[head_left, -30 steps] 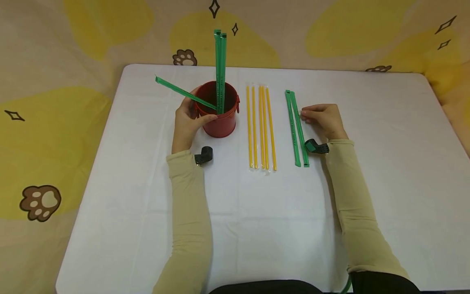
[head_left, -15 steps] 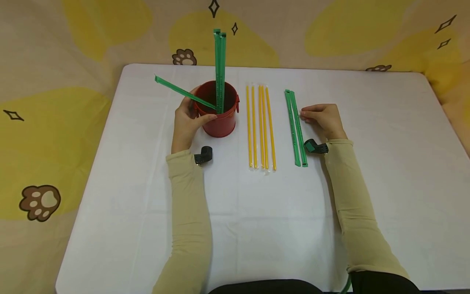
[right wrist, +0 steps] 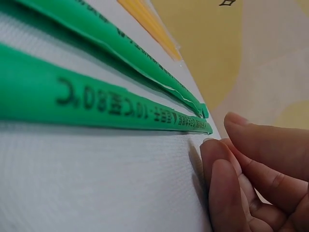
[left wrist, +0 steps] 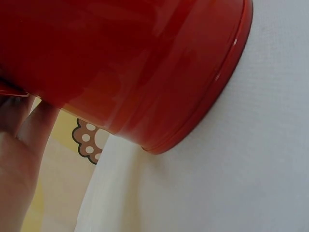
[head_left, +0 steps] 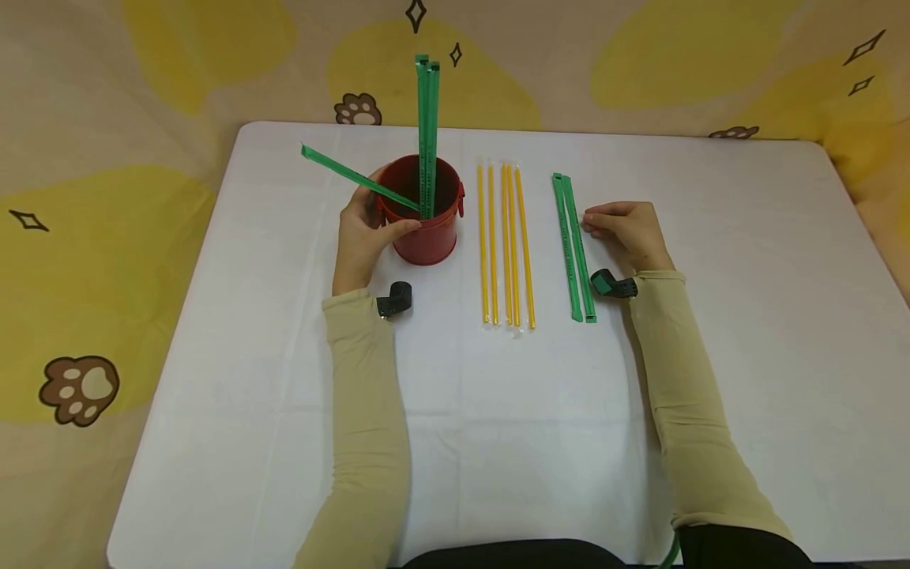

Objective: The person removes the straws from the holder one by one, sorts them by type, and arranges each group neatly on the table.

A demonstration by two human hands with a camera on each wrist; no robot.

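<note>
In the head view my left hand (head_left: pixel 361 245) grips a small red bucket (head_left: pixel 426 246), thumb over the near rim and fingers round its left side. Two green-wrapped straws (head_left: pixel 427 134) stand upright in it, and another green straw (head_left: pixel 348 171) leans out to the left. The left wrist view shows the bucket's side (left wrist: pixel 125 63) close up, with its base at the white cloth. My right hand (head_left: pixel 626 229), fingers loosely curled and holding nothing, is just right of two green-wrapped straws (head_left: pixel 574 245) lying side by side. In the right wrist view its thumb and fingertips are apart, near the straws' far ends.
Several yellow straws (head_left: pixel 506 245) in clear wrappers lie in a row between the bucket and the green pair. A white-covered table (head_left: pixel 462 474) bears everything. Behind it hangs a yellow patterned cloth (head_left: pixel 640 63). Each wrist wears a small black camera (head_left: pixel 395 300).
The near end of the right-hand green straw on the table has shifted slightly left, closer to its neighbour. Both hands have stayed in place.
</note>
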